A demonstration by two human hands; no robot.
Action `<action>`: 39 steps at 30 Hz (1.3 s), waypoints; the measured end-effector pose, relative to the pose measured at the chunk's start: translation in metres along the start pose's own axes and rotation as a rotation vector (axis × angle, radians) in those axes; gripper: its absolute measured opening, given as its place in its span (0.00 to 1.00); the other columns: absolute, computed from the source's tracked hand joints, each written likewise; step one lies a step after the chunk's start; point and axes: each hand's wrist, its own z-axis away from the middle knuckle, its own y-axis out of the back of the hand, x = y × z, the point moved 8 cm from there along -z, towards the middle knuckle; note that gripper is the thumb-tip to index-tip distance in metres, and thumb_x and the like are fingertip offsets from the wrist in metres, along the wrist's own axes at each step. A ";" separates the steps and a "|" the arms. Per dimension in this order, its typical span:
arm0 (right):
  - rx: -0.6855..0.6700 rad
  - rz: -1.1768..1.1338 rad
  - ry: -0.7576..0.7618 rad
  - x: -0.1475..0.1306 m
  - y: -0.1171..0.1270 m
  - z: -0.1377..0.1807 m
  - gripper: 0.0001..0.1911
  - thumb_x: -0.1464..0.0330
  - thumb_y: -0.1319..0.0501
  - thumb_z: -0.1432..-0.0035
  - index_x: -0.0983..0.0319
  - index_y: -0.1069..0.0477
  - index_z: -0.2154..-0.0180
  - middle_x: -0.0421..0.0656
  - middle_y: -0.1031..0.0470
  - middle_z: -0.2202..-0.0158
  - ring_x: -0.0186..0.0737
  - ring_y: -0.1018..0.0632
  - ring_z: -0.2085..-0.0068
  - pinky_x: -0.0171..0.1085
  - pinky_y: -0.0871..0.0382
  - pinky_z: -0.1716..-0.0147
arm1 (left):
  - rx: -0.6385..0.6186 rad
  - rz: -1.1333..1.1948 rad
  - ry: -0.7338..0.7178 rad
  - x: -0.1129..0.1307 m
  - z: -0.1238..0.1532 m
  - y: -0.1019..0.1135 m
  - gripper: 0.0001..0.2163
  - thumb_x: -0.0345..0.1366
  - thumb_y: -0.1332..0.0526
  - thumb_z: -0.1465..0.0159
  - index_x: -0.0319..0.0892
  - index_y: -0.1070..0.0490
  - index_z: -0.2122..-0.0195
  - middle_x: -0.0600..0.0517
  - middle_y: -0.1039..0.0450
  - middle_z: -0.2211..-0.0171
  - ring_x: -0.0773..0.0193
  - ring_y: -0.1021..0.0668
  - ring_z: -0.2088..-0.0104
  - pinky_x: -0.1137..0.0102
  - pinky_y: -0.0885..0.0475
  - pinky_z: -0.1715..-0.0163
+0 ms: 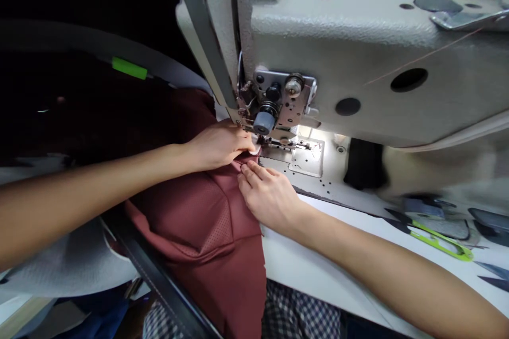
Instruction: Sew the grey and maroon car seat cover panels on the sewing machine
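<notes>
A maroon, leather-like piece (pixel 238 286) with a perforated panel and seams hangs over the table edge, its upper end at the needle area of a sewing machine (pixel 350 58). My left hand (pixel 218 144) is closed on the piece's edge just left of the presser foot (pixel 260 140). Something small and white shows by those fingertips. Close beside it, my right hand (pixel 270 193) grips the near edge of the same piece, fingers bent together and thumb mostly hidden. The needle itself cannot be made out.
Green-handled snips (pixel 441 243) lie on the white table (pixel 310 243) at right, near other dark tools. A black strap-like band (pixel 155 270) crosses at lower left. A bright green tag (pixel 129 68) shows against dark material. The machine head overhangs both hands.
</notes>
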 end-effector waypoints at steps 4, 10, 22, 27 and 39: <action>-0.011 -0.001 -0.066 0.010 0.000 -0.003 0.18 0.75 0.47 0.32 0.75 0.27 0.46 0.59 0.28 0.43 0.54 0.26 0.41 0.47 0.24 0.49 | 0.031 -0.178 -0.083 0.008 0.000 -0.002 0.11 0.31 0.44 0.35 0.43 0.23 0.56 0.48 0.22 0.58 0.57 0.24 0.61 0.66 0.34 0.61; -0.019 -0.001 -0.108 0.018 -0.004 -0.005 0.19 0.75 0.49 0.30 0.74 0.29 0.44 0.56 0.30 0.40 0.52 0.29 0.38 0.47 0.28 0.44 | 0.126 -0.217 -0.049 0.012 0.000 -0.005 0.12 0.28 0.45 0.36 0.40 0.23 0.57 0.44 0.23 0.61 0.54 0.23 0.59 0.64 0.32 0.60; -0.012 0.065 0.016 0.004 0.000 0.001 0.19 0.73 0.47 0.31 0.77 0.29 0.44 0.60 0.30 0.41 0.55 0.27 0.40 0.47 0.30 0.42 | 0.329 -0.134 0.052 -0.016 0.011 0.002 0.14 0.34 0.46 0.31 0.51 0.21 0.53 0.50 0.21 0.54 0.53 0.27 0.47 0.58 0.36 0.44; -0.010 0.052 -0.032 0.005 -0.003 0.002 0.19 0.73 0.47 0.31 0.75 0.29 0.43 0.59 0.32 0.39 0.54 0.28 0.39 0.47 0.28 0.44 | 0.332 -0.257 -0.171 0.010 0.016 0.011 0.11 0.35 0.43 0.30 0.45 0.20 0.60 0.49 0.22 0.64 0.58 0.24 0.60 0.66 0.33 0.57; -0.060 0.020 -0.086 0.018 -0.009 -0.005 0.21 0.74 0.50 0.30 0.76 0.32 0.41 0.58 0.33 0.38 0.54 0.31 0.36 0.48 0.32 0.38 | 0.513 -0.351 -0.238 0.022 0.015 0.012 0.11 0.29 0.44 0.32 0.39 0.20 0.63 0.48 0.23 0.70 0.59 0.25 0.69 0.66 0.33 0.66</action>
